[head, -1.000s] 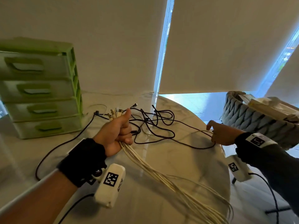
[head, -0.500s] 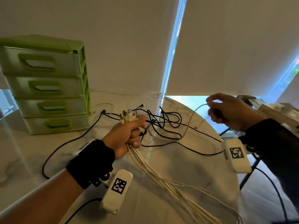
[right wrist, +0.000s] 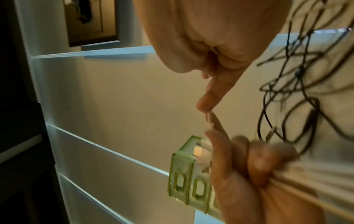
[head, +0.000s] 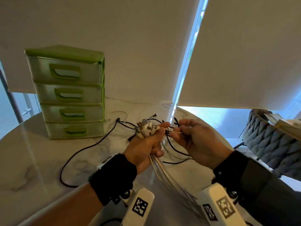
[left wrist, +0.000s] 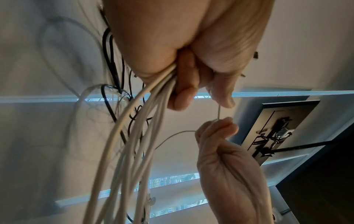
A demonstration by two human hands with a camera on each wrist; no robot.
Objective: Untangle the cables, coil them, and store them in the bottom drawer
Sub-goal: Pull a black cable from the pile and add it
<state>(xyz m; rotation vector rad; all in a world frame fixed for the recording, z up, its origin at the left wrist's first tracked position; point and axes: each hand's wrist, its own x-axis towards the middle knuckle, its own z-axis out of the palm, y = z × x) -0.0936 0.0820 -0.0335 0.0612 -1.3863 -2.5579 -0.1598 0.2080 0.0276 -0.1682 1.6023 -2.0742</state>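
A round marble table [head: 40, 160] fills the lower view, with a green four-drawer cabinet [head: 68, 93] at ten o'clock on it — all drawers closed, the bottom drawer [head: 74, 130] included — and a grey knitted basket [head: 273, 141] off the edge at three o'clock. Near the centre the left hand [head: 145, 147] is clenched around a bundle of white cables [head: 164, 173] whose plugs stick up above the fist and whose lengths trail toward six o'clock, while black cables [head: 91, 147] lie looped on the table behind and to nine o'clock. Just beside it, the right hand [head: 197, 144] pinches a thin white cable [left wrist: 219, 112] between thumb and fingertips — its end reaching the left hand's fingers [left wrist: 223, 97].
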